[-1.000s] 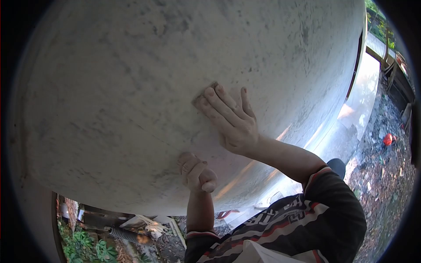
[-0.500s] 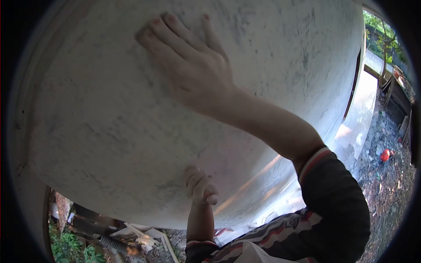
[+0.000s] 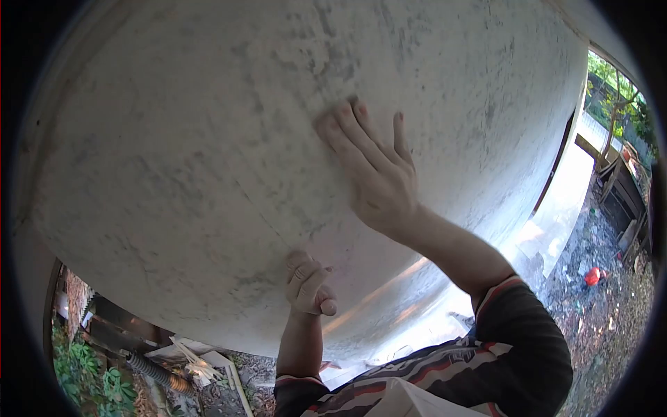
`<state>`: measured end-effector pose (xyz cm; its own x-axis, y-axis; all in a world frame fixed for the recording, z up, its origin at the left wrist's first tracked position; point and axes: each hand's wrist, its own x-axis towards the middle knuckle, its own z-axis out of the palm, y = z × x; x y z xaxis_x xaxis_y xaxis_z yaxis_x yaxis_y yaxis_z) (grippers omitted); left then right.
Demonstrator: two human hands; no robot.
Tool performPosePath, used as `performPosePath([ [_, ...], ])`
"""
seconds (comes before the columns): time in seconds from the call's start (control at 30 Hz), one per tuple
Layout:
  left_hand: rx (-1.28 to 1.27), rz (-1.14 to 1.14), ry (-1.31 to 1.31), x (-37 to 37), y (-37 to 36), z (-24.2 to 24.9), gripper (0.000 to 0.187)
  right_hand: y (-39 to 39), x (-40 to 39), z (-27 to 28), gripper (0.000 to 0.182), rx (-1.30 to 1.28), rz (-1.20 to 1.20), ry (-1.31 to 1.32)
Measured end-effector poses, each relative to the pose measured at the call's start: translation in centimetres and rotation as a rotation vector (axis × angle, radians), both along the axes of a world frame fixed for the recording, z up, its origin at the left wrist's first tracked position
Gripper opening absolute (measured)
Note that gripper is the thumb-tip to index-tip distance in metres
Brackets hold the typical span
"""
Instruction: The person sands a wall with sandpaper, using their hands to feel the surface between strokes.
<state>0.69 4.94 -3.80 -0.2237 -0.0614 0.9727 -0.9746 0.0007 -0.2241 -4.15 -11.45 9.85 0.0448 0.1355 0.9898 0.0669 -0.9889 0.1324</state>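
Right hand [image 3: 375, 170] flat on a blotchy wall [image 3: 187, 139], left hand [image 3: 306, 283] balled up
Wall runs from 9 round past 12. Right fingers straight, pinky split off, blurry pad [image 3: 322, 125] under the tips at 12 o'clock. Left fingers curled near 7, can't tell if touching the wall. Plants [image 3: 117, 389] down at 8.

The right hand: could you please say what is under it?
Under the right hand, a blurred dark edge shows at the fingertips, against the mottled panel; the rest is covered.
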Motion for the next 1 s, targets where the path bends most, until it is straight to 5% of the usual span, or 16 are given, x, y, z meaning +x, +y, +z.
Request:
performPosePath([
  [0.13, -0.015, -0.032, -0.019, 0.6, -0.9, 0.5, 0.058, 0.6, 1.6, 10.5, 0.043, -0.047, 0.178, -0.222],
  [0.23, -0.038, -0.032, 0.01, 0.2, -0.8, 0.3, 0.058, 0.4, 0.1, -2.1, 0.045, -0.036, 0.1, 0.122],
  [0.33, -0.048, -0.03, -0.004, 0.4, -0.5, 0.2, 0.058, 0.8, -0.1, 0.7, 0.046, -0.149, -0.072, 0.067],
  [0.4, -0.08, -0.052, -0.016, 0.8, -1.4, 0.6, 0.059, 1.3, 2.5, 8.6, 0.047, -0.134, 0.115, -0.24],
  [0.47, -0.104, -0.06, 0.032, 0.2, -0.8, 0.2, 0.059, 1.6, 2.8, 7.4, 0.046, -0.084, 0.181, -0.223],
  [0.53, -0.068, -0.066, 0.041, 0.2, -0.6, 0.5, 0.058, 0.1, 0.1, -1.9, 0.044, -0.033, 0.08, 0.057],
  [0.63, -0.007, -0.048, 0.056, -0.2, 0.2, 0.1, 0.054, 1.6, 0.0, 6.4, 0.046, -0.079, -0.002, 0.052],
  [0.7, -0.045, -0.039, 0.042, 0.5, -1.1, 0.8, 0.051, 1.6, 0.7, 8.4, 0.048, -0.071, 0.176, -0.02],
  [0.73, -0.066, -0.032, 0.064, 0.2, -1.2, 0.8, 0.05, 1.7, 0.6, 8.2, 0.049, -0.042, 0.269, -0.032],
  [0.83, -0.04, -0.079, 0.067, 0.0, -0.7, 0.5, 0.047, -0.3, -0.7, -5.0, 0.052, -0.005, 0.116, 0.189],
  [1.0, -0.053, -0.072, 0.085, -0.1, -0.4, 0.3, 0.046, 0.6, -1.1, -0.5, 0.053, -0.017, 0.222, 0.191],
])
